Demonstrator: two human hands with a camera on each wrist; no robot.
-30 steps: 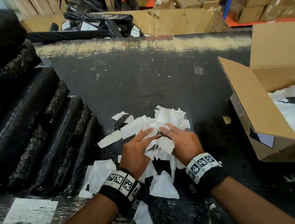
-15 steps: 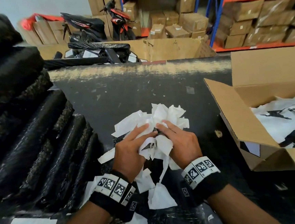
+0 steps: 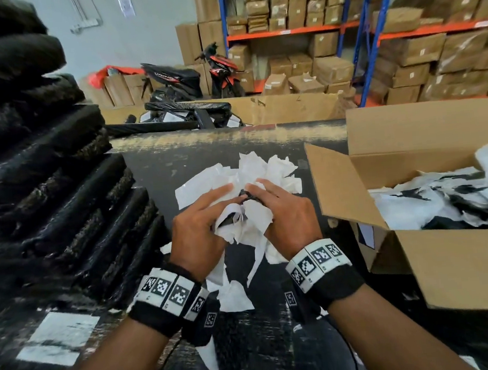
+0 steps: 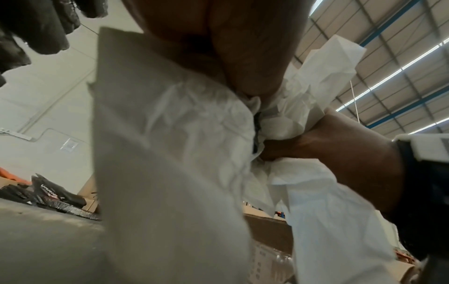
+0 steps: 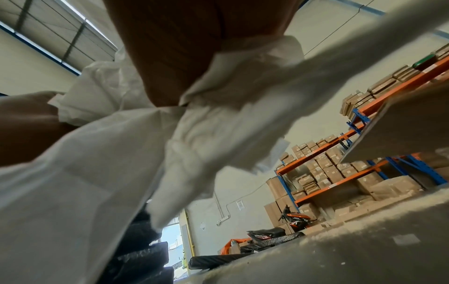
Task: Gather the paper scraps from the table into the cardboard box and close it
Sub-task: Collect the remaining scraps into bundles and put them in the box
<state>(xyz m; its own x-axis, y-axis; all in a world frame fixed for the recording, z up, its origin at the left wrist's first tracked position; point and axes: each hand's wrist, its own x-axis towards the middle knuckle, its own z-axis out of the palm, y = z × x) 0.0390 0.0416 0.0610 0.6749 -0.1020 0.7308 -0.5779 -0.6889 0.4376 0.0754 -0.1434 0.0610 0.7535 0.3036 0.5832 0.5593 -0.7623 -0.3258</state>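
My left hand and right hand clasp a crumpled bundle of white paper scraps between them, above the black table. Strips hang down from the bundle. In the left wrist view my thumb digs into the paper, with the right hand opposite. In the right wrist view the right hand presses the paper too. The open cardboard box stands just to the right, holding white and black scraps. Loose scraps lie on the table below my wrists.
Black wrapped rolls are stacked along the left side of the table. A white label lies near the front left. Beyond the far edge are a long cardboard box, a scooter and shelves of cartons.
Both hands have squeezed the pile together and raised it off the table; strips now dangle under it. The view has tilted up and the box appears closer.
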